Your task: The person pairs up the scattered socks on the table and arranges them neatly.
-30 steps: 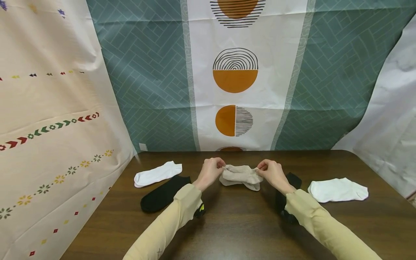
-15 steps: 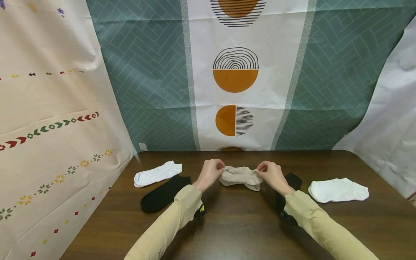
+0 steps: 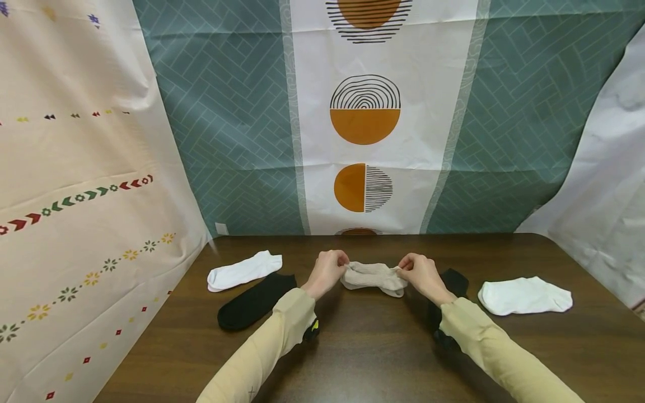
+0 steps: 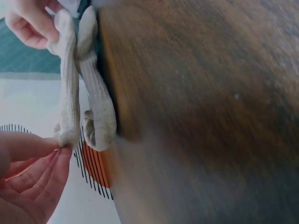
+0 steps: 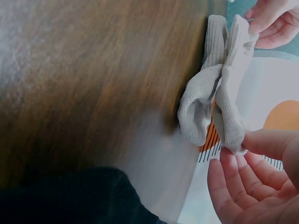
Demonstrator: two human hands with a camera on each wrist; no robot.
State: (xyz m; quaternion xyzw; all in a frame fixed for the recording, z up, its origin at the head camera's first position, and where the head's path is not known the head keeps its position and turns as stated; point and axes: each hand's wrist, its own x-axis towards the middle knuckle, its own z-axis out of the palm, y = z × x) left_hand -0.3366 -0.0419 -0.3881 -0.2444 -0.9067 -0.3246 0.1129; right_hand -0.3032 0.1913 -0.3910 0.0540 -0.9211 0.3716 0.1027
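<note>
In the middle of the table, two ribbed beige socks show close together. My left hand (image 3: pixel 326 273) pinches one end of the upper beige sock (image 4: pixel 69 93) between thumb and fingertips. At its other end, my right hand (image 3: pixel 423 275) grips it the same way, with the fabric hanging stretched between both hands. The lower beige sock (image 5: pixel 192 107) lies on the wood right beside it, its opening gaping, and no hand touches it. From the head view the held sock overlaps most of the lower one.
Left on the brown table (image 3: pixel 363 358) lie a white sock (image 3: pixel 244 272) and a black sock (image 3: pixel 257 302). Another black sock (image 3: pixel 455 281) is partly hidden under my right forearm. A second white sock (image 3: pixel 524 295) lies farther right. A patterned cloth (image 3: pixel 363 123) hangs behind the table.
Both hands have come down slightly toward the table with the held beige sock, which now covers more of the lower one. The other socks have stayed put.
</note>
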